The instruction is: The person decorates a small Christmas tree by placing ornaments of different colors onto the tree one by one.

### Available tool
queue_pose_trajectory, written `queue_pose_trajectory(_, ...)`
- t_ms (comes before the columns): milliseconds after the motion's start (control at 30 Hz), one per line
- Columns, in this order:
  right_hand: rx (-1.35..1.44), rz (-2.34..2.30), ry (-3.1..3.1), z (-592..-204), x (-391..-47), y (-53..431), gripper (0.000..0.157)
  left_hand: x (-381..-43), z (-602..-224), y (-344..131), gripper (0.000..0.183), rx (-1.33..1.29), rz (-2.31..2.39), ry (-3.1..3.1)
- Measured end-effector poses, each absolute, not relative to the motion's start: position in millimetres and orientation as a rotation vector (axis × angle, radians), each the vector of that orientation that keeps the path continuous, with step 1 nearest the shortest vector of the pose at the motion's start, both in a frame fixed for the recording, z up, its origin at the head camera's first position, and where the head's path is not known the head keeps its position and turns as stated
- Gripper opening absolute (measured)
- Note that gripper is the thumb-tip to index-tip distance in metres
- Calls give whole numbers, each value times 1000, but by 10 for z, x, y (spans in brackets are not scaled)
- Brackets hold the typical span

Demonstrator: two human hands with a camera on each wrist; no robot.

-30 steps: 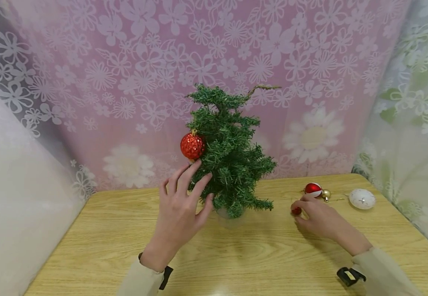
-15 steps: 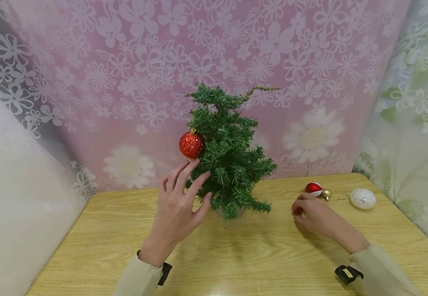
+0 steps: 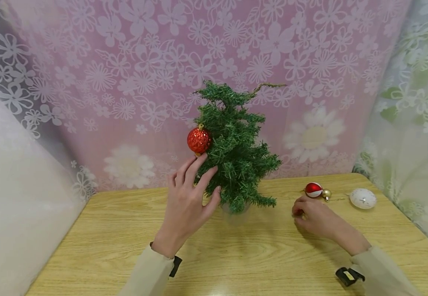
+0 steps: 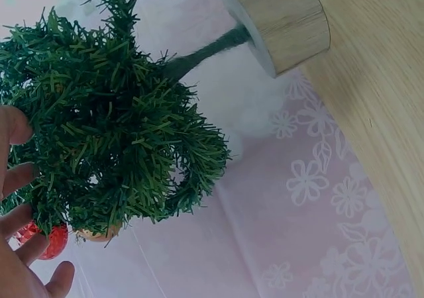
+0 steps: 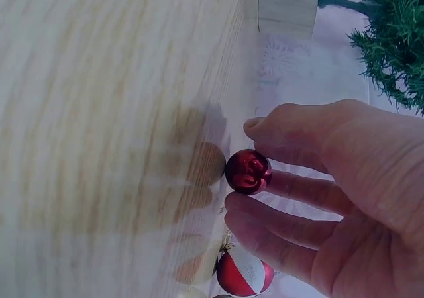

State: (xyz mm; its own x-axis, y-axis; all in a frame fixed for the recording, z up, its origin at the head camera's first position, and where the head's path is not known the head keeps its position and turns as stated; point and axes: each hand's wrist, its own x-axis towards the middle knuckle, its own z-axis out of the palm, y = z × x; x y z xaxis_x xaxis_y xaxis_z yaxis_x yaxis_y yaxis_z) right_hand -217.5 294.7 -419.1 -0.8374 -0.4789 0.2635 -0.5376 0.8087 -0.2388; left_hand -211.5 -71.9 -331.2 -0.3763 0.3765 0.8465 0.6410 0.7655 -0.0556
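A small green artificial Christmas tree [image 3: 236, 152] stands on the table, with a large textured red bauble [image 3: 199, 140] hanging on its left side. Just below that bauble, my left hand [image 3: 188, 197] has its fingers spread against the branches; one fingertip reaches the bauble's lower end. Part of a gold ornament [image 4: 99, 233] shows under the foliage in the left wrist view. On the right, my right hand [image 3: 317, 218] curls its fingers round a small shiny red ball [image 5: 248, 172] at the tabletop. From the head view that ball is mostly hidden by the fingers.
Beyond my right hand lie a red-and-white bauble [image 3: 313, 190], a small gold ball [image 3: 326, 194] and a white speckled ornament [image 3: 362, 198]. The tree has a round wooden base [image 4: 285, 23]. A floral curtain [image 3: 143, 82] hangs behind the wooden table [image 3: 258, 263].
The tree, its red bauble and my left hand have shifted slightly right together. My right hand has stayed nearly in place, its fingers now covering more of the small red ball.
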Motion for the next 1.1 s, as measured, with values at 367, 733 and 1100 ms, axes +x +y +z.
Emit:
queue_pose_trajectory(367,803,467,-2750,-4216,-2122,2944,32,-2204,-3302,-694,40,-784,-408,-1946)
queue_pose_trajectory(733,820,561,-2702,-4163,-2016,2970,22,-2182,-3272,-701,42,-809,-442,-1905)
queue_pose_trajectory(1100,857,581,-2498,-4143,-1852,2966,32,-1997,-3341,-696,37,-862,-551,-1830)
